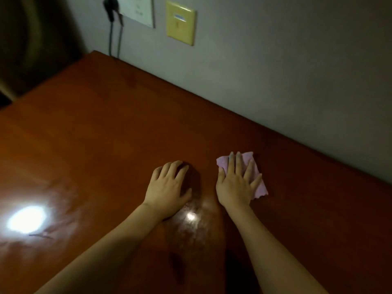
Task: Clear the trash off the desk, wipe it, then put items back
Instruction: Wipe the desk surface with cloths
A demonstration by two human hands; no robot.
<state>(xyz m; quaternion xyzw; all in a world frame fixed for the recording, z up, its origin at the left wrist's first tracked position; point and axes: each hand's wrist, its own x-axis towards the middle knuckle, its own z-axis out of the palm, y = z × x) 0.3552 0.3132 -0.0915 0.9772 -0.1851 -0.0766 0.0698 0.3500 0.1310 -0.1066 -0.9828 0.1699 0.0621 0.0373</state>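
Both bare forearms are reaching up from the bottom edge onto the tabletop [106, 128], a glossy reddish-brown wooden surface. At about 6 o'clock from the picture's centre, the left hand [167, 187] is lying palm down straight on the wood, fingers relaxed and slightly spread, holding nothing. Just beside it, toward 3 o'clock, the right hand [235, 185] is pressing flat with spread, straight fingers on a pink cloth [259, 187]; the cloth is lying on the tabletop under the palm, its edges showing at 12 and 4 o'clock of that hand. A small glare spot is shining on the wood between the two wrists, and a large bright reflection [26, 219] is glowing at 8 o'clock. Along the far edge, a grey wall [297, 60] is rising. On it, at 12 o'clock, a yellow wall plate [180, 25] is sitting, and at 11 o'clock a white outlet panel [137, 10] with dark cables [114, 39] hanging down behind the tabletop.
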